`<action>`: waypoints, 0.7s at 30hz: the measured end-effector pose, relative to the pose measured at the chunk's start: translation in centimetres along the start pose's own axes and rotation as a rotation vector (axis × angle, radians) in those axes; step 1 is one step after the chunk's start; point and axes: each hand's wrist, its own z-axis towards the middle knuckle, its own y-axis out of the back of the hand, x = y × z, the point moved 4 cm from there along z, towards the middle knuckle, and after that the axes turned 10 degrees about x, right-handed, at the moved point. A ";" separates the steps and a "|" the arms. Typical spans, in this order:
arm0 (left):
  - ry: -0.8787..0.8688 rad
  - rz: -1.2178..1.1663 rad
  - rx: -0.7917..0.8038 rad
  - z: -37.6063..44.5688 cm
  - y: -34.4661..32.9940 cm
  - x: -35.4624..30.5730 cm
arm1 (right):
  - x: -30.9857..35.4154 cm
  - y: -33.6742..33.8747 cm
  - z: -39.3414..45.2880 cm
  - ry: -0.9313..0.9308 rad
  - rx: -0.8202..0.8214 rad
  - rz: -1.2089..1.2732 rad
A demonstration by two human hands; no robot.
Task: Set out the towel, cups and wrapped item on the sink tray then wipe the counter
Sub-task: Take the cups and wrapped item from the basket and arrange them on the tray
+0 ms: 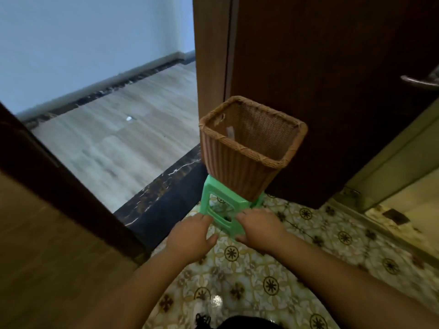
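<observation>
No towel, cups, wrapped item, sink tray or counter is in view. A green plastic stool stands on the patterned floor at the doorway, with an empty brown wicker basket on top of it. My left hand has its fingers spread, and the fingertips touch the stool's near left leg. My right hand curls around the stool's near right leg, fingers over the edge and thumb beneath.
A dark wooden door with a metal handle stands behind the basket. A dark marble threshold leads to a wood-look floor with a small white scrap. A door frame is at left.
</observation>
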 end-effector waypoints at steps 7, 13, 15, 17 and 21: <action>-0.105 0.022 -0.019 9.2 4.4 -3.8 | -7.5 3.5 2.6 -0.073 -0.093 0.066; -0.093 0.032 -0.066 16.5 6.9 -8.5 | -16.0 6.2 5.2 -0.019 -0.122 0.059; -0.088 0.014 -0.128 19.3 7.8 -10.5 | -19.9 7.0 6.4 0.009 -0.130 0.047; -0.042 -0.020 -0.197 22.1 8.7 -12.4 | -23.8 7.9 7.5 0.044 -0.136 0.029; 0.129 -0.099 -0.243 26.5 10.3 -16.2 | -31.7 10.2 9.8 0.109 -0.138 -0.031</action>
